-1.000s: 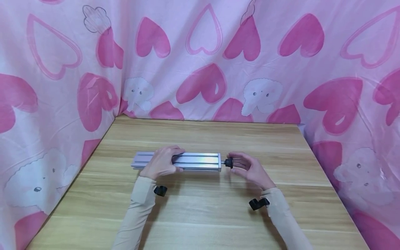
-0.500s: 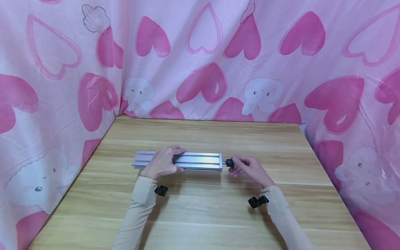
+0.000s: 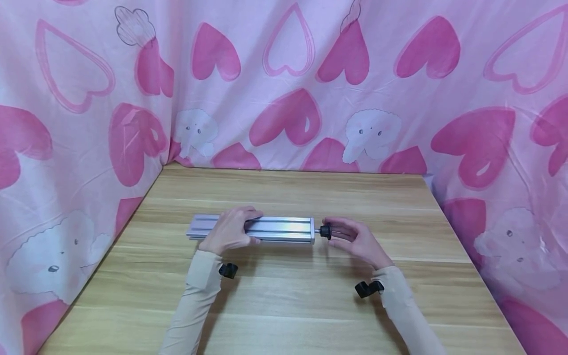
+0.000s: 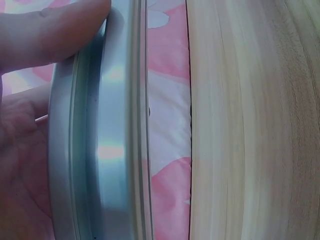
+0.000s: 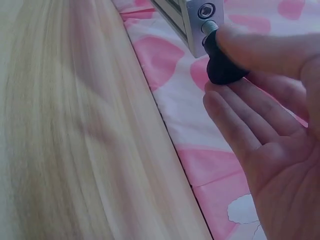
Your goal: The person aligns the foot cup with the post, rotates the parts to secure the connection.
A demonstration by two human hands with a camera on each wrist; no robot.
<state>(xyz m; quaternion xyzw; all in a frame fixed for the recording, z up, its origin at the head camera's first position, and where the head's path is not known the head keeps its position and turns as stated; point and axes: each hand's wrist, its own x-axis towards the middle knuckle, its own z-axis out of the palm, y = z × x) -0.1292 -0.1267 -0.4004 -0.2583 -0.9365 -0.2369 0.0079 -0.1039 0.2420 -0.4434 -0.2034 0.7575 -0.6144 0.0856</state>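
Observation:
A silver aluminium profile (image 3: 281, 228) with long slots lies crosswise in my left hand (image 3: 228, 229), held just over the table. In the left wrist view the thumb and fingers grip the profile (image 4: 112, 145) from both sides. From its right end plate (image 5: 196, 30) sticks a threaded stud (image 5: 211, 28) carrying a black levelling foot (image 3: 326, 231). My right hand (image 3: 358, 241) pinches this foot between thumb and fingers. Seen from the right wrist, the thumb lies along one side of the black foot (image 5: 225, 69), the fingers stretched behind it.
The wood-grain table (image 3: 284, 305) spreads beneath both hands. A pink curtain (image 3: 288, 116) printed with hearts encloses it at the back and on both sides. Black camera mounts (image 3: 228, 270) jut from the wrists.
The right fingers curled in around the foot half a second ago and have since rolled back to a wider hold, much as at first. The left hand and the profile have barely moved.

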